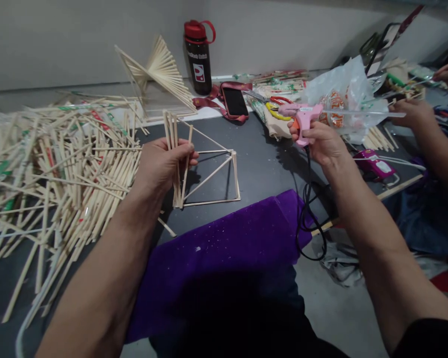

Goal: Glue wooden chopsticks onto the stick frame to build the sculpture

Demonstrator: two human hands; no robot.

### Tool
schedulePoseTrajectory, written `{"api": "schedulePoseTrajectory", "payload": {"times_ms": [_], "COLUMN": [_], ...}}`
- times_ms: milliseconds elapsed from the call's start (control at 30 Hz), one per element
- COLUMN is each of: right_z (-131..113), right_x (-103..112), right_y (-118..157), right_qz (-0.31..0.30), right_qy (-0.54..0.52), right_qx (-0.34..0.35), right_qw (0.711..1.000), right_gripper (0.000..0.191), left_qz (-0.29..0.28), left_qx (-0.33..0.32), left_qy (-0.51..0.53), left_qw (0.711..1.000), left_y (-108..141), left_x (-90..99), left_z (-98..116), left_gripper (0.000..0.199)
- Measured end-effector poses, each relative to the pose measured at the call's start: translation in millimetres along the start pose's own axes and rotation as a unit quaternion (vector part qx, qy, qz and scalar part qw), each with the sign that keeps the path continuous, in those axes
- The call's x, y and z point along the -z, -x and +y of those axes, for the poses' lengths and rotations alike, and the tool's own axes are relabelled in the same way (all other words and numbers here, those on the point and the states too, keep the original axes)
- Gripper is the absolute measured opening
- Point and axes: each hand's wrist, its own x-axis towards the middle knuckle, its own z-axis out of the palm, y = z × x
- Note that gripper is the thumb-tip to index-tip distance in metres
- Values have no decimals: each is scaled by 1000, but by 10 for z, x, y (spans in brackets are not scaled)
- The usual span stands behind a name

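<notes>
the left hand [167, 161] grips upright sticks at the left side of the stick frame [235, 176], which lies on the dark table [263, 171] between the two hands. the right hand [322, 141] is closed around the handle of the pink glue gun [306, 117], beyond the frame's right side.
</notes>
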Motion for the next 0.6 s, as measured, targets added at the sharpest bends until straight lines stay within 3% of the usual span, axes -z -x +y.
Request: {"api": "schedulePoseTrajectory", "payload": {"times_ms": [100, 233, 367, 400, 467, 500, 533, 567, 600], "right_z": [58, 150, 156, 134, 66, 24, -21, -67, -110], "right_x": [39, 12, 0, 8, 7, -16, -62, -133, -231], "right_y": [-51, -110, -126, -120, -87, -59, -28, 3, 28], "right_qz": [54, 91, 130, 135, 148, 148, 146, 138, 115], "right_qy": [42, 200, 309, 394, 651, 727, 774, 784, 771], "right_qx": [-2, -79, -90, -86, -50, -31, -3, 35, 76], "right_qw": [998, 972, 938, 905, 743, 670, 616, 605, 621], "right_gripper": [14, 7, 22, 31, 42, 45, 48, 49, 47], "left_qz": [-2, -2, -28, -30, -31, -32, -34, -35, -35], "left_qx": [-5, -7, -22, -25, -26, -26, -26, -27, -28], "left_qy": [12, 33, 38, 34, 24, 22, 21, 22, 22], "left_qw": [1000, 999, 999, 999, 999, 999, 999, 999, 999], "left_y": [-6, 23, 32, 28, 20, 17, 13, 11, 8], "left_x": [-6, -7, 29, 40, 58, 64, 68, 71, 74], "left_z": [-3, 7, -18, -29, -50, -58, -66, -73, -79], "left_gripper": [9, 8, 7, 8, 9, 9, 10, 11, 12]}}
